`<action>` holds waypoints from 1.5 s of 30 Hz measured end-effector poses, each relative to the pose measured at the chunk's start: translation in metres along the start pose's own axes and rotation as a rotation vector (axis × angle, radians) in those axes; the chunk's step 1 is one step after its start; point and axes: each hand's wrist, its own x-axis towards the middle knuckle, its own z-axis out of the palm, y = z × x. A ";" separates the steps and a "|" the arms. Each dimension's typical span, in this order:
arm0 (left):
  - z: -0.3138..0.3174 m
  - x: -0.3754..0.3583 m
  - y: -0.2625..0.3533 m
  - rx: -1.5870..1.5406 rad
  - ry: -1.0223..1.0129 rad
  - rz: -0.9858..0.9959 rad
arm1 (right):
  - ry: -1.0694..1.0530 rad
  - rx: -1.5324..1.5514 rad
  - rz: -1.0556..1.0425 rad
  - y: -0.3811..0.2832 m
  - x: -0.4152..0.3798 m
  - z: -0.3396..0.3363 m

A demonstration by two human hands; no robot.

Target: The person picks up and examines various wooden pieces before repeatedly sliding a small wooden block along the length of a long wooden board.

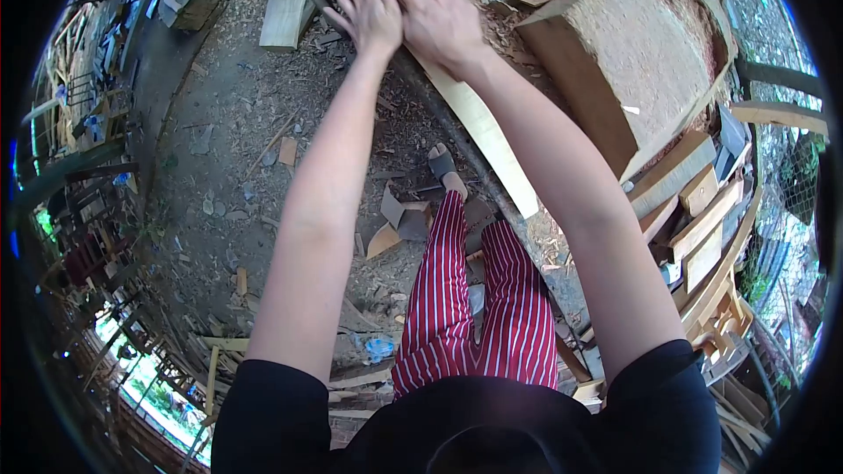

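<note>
The ground (219,114) spreads widest, littered with chips and shavings. On it, to the right, sits a big wood block (654,57), well apart from the hands. A dark beam (448,121) runs aslant from the far side towards the person's legs, and a pale board (486,132) lies along it, its near end just beside the right forearm and its far part running up by the hands. The right hand (442,25) is over that far part, forefinger stretched out, other fingers partly curled; the left hand (369,13) is beside it, touching, with fingers spread wide. Neither visibly has hold of a tool; whether the palms clasp anything beneath, I cannot tell. The step in hand looks like pressing on or steadying the far part of the wood. A move from here would call for even, flat pressure along the board, fingertips clear of raw edges.
</note>
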 end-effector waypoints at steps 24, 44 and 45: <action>0.002 -0.114 0.025 -0.094 0.067 0.081 | -0.285 -0.011 -0.020 0.002 -0.102 -0.053; -0.008 -0.275 0.095 -0.210 -0.230 -0.040 | -0.378 -0.064 0.094 0.021 -0.257 -0.108; -0.009 -0.271 0.095 -0.206 -0.240 -0.038 | -0.412 -0.078 0.108 0.019 -0.252 -0.109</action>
